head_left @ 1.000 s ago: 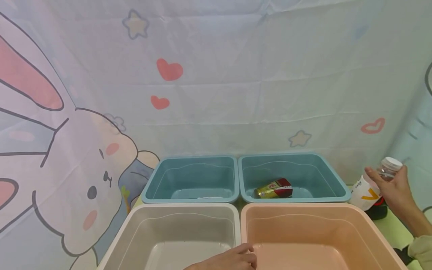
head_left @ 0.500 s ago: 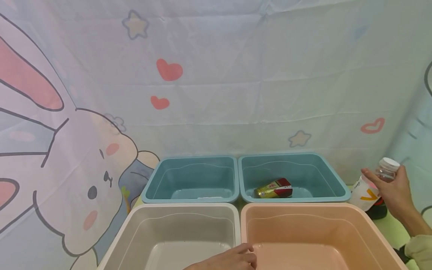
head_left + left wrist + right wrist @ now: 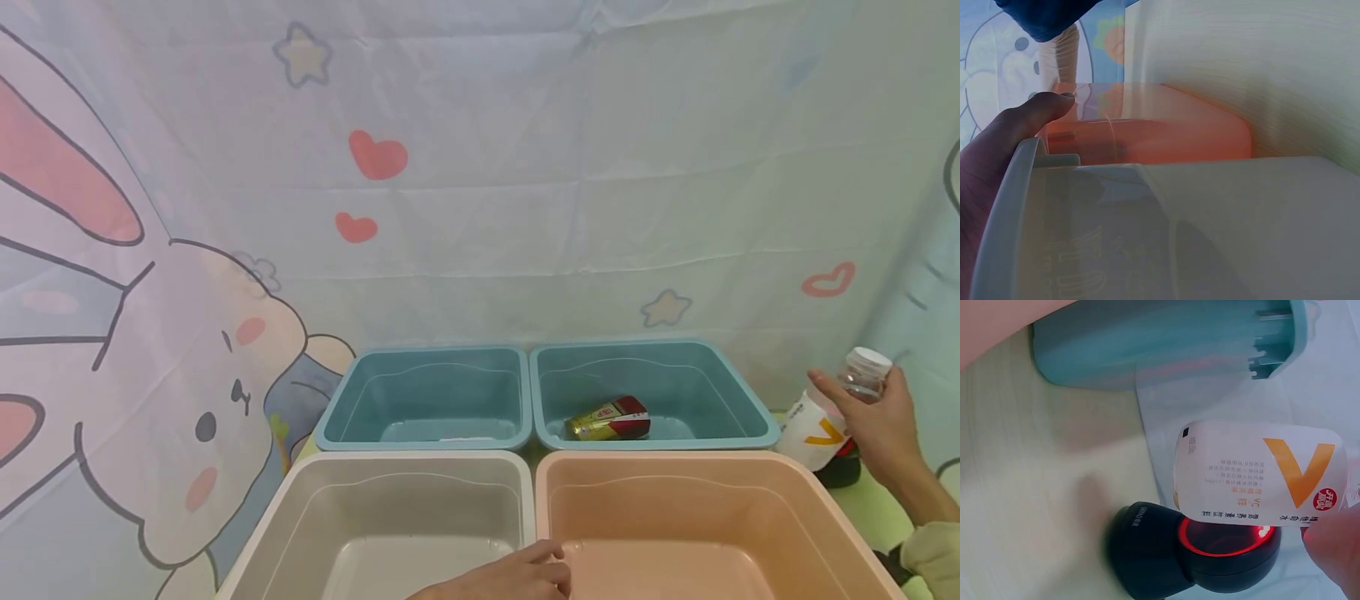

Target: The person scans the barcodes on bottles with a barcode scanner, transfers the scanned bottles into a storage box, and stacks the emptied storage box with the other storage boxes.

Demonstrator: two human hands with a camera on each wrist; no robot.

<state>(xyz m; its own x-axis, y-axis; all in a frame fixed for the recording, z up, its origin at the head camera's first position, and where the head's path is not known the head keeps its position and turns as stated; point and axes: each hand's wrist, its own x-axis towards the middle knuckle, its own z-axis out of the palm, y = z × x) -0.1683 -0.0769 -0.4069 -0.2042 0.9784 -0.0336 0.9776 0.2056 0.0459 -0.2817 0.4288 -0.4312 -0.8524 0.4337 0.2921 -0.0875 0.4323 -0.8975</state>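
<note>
My right hand (image 3: 885, 425) grips a drink bottle (image 3: 817, 429) near its white-capped neck, right of the bins. The bottle is tilted, cap up and to the right. Its white label (image 3: 1254, 475) carries a large orange V and small print. A black scanner (image 3: 1154, 550) with a glowing red ring is right beside the bottle in the right wrist view. My left hand (image 3: 517, 575) rests loosely at the adjoining rims of the beige bin (image 3: 420, 457) and the orange bin (image 3: 660, 457). Its thumb (image 3: 1047, 109) shows above the rim in the left wrist view.
Two blue bins stand behind the front pair. A gold and dark red package (image 3: 611, 419) lies in the right blue bin (image 3: 622, 347); a small white edge shows low in the left blue bin (image 3: 442, 353). A printed cloth (image 3: 480, 167) hangs close behind.
The bottle and right hand shift slightly left, then back to the right, still near the scanner. The left hand stays where it was.
</note>
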